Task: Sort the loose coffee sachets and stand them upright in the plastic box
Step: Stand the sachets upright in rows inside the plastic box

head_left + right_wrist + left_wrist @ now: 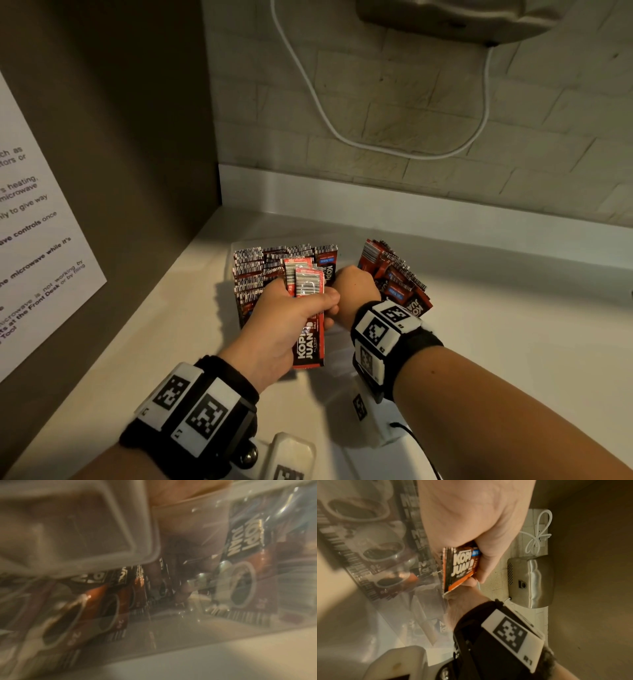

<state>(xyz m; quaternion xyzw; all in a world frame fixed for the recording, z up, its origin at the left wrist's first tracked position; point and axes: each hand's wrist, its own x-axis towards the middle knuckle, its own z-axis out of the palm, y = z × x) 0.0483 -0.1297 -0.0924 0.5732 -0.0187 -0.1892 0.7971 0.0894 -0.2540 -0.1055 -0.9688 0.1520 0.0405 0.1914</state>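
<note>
A clear plastic box (235,247) stands on the white counter. Red-and-black coffee sachets stand upright in it in a left group (270,267) and a right group (394,274). My left hand (308,305) grips a small bundle of sachets (310,342) just over the box's near side; the same bundle (460,568) shows in the left wrist view. My right hand (356,287) reaches down into the gap between the two groups, with its fingers hidden. The right wrist view is blurred and shows sachets (243,555) through the box wall (188,622).
A dark panel with a printed notice (37,240) closes the left side. Behind the box rises a brick wall (445,113) with a hanging white cable (329,120) and a metal appliance (445,17) overhead. The white counter (513,342) stretches to the right.
</note>
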